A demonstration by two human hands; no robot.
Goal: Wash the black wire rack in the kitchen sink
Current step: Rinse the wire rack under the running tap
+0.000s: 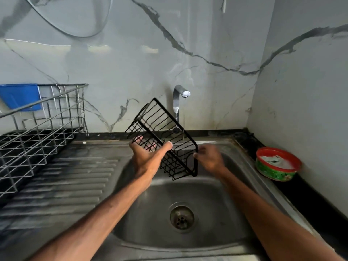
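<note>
Head view, one rack (163,136), two hands (148,157) (210,159) holding

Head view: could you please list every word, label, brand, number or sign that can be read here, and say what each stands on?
Nothing in this view can be read as text.
Green and red tub on the counter: its wall carries a printed pattern, too blurred to read.
Blue container, black wire rack, tap: no lettering shows.
</note>
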